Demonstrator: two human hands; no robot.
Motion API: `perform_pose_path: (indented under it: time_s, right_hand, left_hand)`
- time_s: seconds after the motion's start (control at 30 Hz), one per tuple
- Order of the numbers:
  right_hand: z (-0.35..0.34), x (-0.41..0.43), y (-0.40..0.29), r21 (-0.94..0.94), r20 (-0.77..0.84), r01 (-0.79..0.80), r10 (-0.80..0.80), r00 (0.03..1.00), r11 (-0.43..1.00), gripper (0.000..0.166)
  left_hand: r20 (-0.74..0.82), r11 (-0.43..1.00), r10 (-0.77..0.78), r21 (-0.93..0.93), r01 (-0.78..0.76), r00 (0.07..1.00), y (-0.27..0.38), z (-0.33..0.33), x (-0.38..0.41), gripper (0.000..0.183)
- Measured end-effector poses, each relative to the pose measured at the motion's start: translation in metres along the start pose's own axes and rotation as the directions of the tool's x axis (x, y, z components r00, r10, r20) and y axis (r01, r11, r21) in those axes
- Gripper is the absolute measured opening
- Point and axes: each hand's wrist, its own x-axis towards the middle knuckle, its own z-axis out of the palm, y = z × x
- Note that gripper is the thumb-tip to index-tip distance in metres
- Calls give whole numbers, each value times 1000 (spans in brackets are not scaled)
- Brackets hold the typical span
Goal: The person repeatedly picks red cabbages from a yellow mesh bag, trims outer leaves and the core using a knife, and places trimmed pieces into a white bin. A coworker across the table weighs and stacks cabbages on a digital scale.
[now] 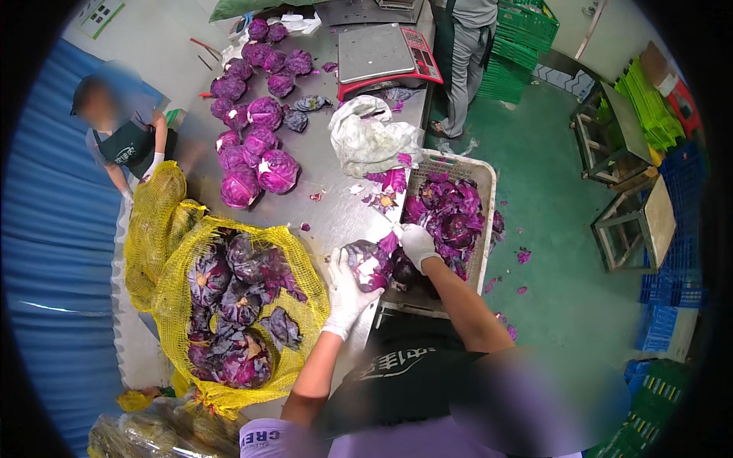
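My left hand (350, 292), in a white glove, grips a red cabbage (371, 268) at the edge of the steel table (326, 229). The cabbage's pale cut patch faces up. My right hand (419, 245), also gloved, is closed just beside it, over the rim of a crate. A thin blade, apparently of a knife (382, 216), juts from its fingers; the handle is hidden. Close by hangs a loose purple leaf (388, 243). Beneath my right forearm, the pale plastic crate (488, 217) holds cabbage leaves and dark heads (458, 230).
A yellow mesh sack (312, 257) of untrimmed red cabbages lies open at left. Bare trimmed heads (278, 172) cover the table's far left. Beyond the crumpled white bag (369, 137) stands a red scale (378, 54). Two people (129, 129) (464, 57) stand across the table.
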Motion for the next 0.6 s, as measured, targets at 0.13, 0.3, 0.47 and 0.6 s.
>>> perform_pose_path:
  time_s: [0.13,0.3,0.47,0.6]
  right_hand:
    - [9,-15,17,411,140,-256,217,966,875,40]
    - [14,-35,25,537,190,-285,215,958,794,39]
    - [5,-31,21,572,136,-274,240,961,773,40]
    - [-6,-17,35,373,44,-325,333,942,869,45]
  left_hand:
    - [61,957,-24,-288,41,998,-30,-19,-4,126]
    - [212,785,2,-605,130,977,-80,-22,-12,132]
    - [-44,565,-413,-796,218,910,-64,28,-10,100]
    - [-142,649,-424,-737,190,894,-38,23,-4,97]
